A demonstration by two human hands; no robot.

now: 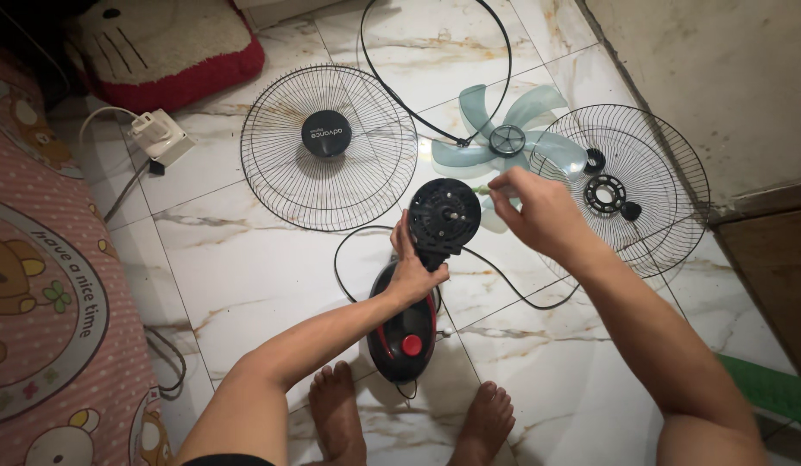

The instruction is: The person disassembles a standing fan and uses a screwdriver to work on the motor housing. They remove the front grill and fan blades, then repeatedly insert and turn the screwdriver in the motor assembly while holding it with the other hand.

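- The left hand (413, 274) sits at the centre of the frame, its fingers closed around the neck of a black fan motor housing (444, 216), gripping it just below the round face.
- The motor housing stands upright on a black and red fan base (402, 332), which rests on the marble floor (245, 276) in the lower centre, just above the person's two bare feet.
- The right hand (543, 216) is right of centre, its fingers pinched shut on a thin green-handled tool (485, 189) whose tip points at the right edge of the motor housing.
- A black cord (513, 289) loops across the floor from behind the base toward the right forearm.
- A translucent pale blue fan blade (539, 108) lies in the upper centre, partly behind the right hand.
- A front wire grille (327, 147) with a dark round centre cap lies flat in the upper left of centre.
- A rear wire grille (651, 173) lies at the upper right, with a black ring and small black nuts resting on it.
- A thin black hoop (435, 60) lies at the top of the frame, overlapping the front wire grille and the blade.
- A white power strip (159, 134) sits at the upper left, beside a red and cream cushion (172, 47).
- A pink patterned mattress (47, 285) fills the left edge.
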